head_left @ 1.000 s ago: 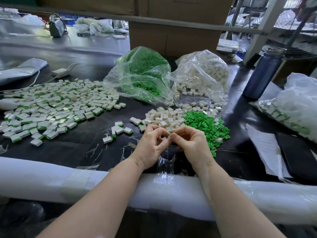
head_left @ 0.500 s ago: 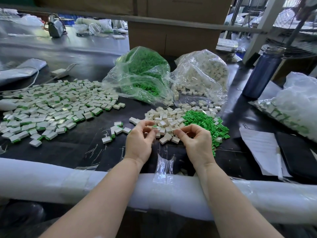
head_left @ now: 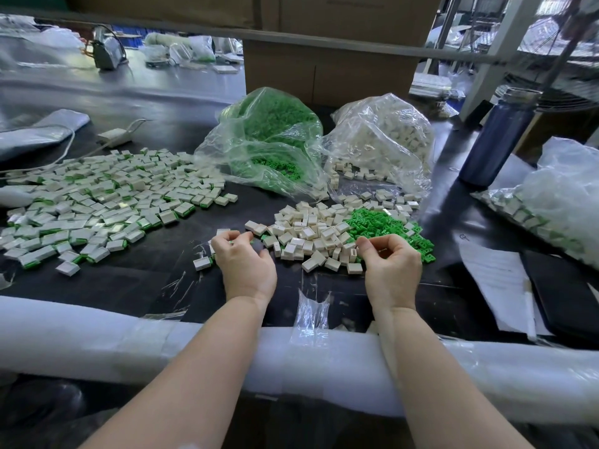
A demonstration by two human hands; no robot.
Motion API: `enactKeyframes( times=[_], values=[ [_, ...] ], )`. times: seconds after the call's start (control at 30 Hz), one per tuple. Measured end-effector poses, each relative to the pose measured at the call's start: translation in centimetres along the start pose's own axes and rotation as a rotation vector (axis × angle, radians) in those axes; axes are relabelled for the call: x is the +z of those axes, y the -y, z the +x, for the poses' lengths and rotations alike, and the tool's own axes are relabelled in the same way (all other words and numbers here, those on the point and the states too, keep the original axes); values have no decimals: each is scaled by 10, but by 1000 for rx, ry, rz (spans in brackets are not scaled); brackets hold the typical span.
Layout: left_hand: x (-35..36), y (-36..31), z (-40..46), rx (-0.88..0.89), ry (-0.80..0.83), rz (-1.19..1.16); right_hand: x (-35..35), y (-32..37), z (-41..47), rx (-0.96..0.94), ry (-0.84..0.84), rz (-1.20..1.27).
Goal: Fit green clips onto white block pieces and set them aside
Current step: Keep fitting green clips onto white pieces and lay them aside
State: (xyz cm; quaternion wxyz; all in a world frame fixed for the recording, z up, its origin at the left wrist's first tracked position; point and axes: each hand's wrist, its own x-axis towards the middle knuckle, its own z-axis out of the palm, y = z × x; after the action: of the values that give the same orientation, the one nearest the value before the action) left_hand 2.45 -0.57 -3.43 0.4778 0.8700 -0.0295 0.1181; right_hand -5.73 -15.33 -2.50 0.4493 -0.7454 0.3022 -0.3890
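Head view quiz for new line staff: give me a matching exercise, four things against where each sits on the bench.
Things:
1. blue bottle
2. finished pieces
3. bag of green clips
4. papers

Places:
A. far centre, beside the bag of white blocks
B. spread over the left side
C. near right edge
D. far right, upright

Pairs: 1-D, 2-B, 3-A, 4-C
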Motion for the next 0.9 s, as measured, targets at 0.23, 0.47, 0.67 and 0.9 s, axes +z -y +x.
enactKeyframes(
  times=[0.23, 0.47, 0.67, 0.9],
  values=[
    [2, -4, -5, 61, 112, 251, -1, -1, 0, 23, -7, -134],
    [9, -3, -6, 227, 257, 547, -1, -2, 0, 120, 32, -407],
    [8, -1, -7, 157, 180, 423, -1, -2, 0, 158, 71, -537],
    [6, -1, -6, 114, 166, 359, -4, -3, 1, 216, 6, -508]
  ],
)
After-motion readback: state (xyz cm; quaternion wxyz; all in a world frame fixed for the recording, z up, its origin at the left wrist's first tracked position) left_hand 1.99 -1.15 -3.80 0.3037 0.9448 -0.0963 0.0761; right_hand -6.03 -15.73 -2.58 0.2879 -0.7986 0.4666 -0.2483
